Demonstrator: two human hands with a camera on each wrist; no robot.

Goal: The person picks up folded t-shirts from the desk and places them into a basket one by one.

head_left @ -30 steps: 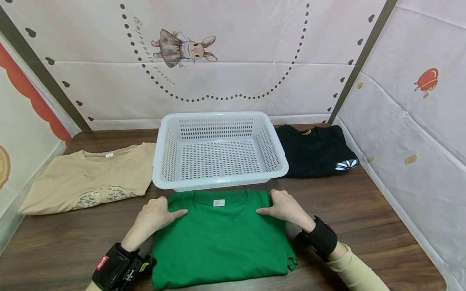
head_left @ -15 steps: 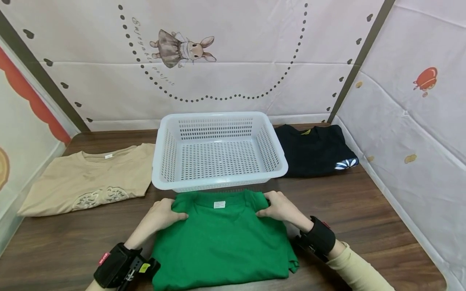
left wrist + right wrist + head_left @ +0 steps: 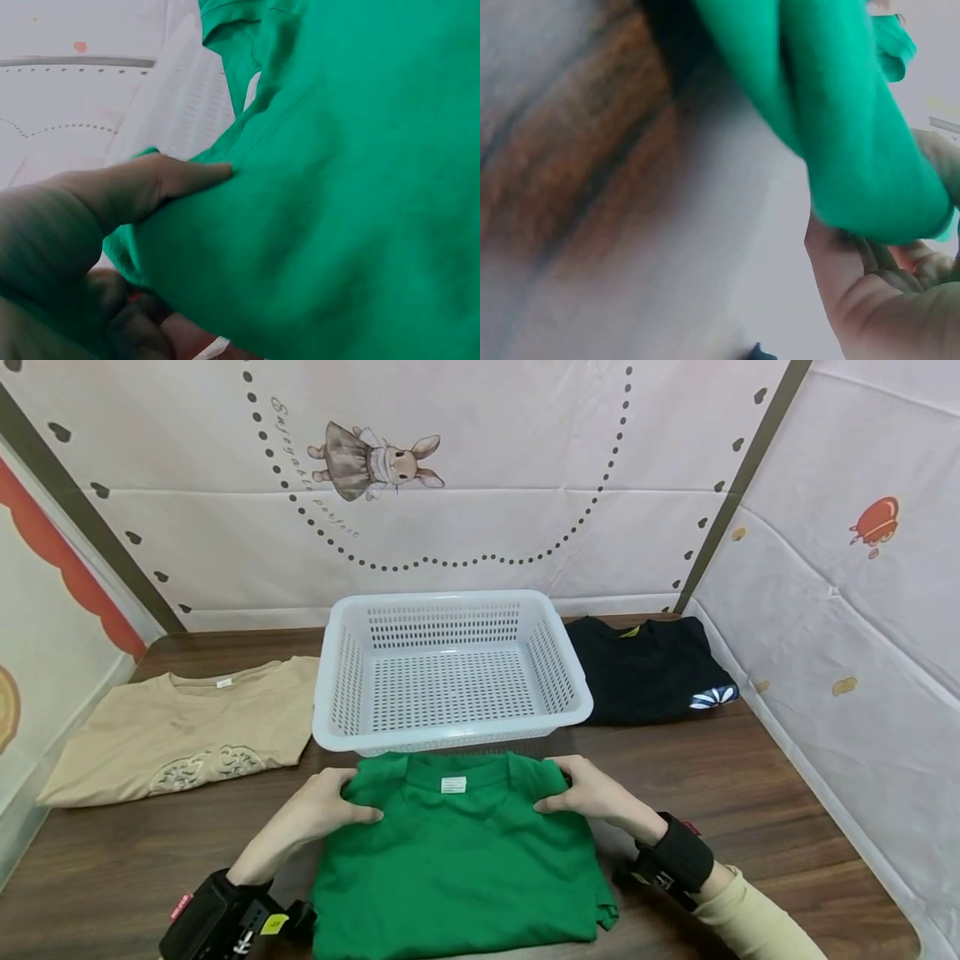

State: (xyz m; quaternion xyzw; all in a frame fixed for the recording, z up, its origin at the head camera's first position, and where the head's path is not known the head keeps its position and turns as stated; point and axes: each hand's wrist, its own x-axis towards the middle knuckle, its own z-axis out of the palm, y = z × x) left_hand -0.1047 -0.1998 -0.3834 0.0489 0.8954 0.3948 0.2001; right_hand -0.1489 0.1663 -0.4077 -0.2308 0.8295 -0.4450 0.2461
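Scant room, seemingly, between shirt (image 3: 457,868) and basket (image 3: 453,737)

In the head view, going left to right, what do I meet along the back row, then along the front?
Back: beige shirt → white basket → black shirt. Front: left hand → green shirt → right hand.

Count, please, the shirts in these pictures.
3: the green shirt, held by the left hand and right hand, in front of the basket; the tan shirt, left of the basket; the black shirt, right of it. More could lie hidden underneath.
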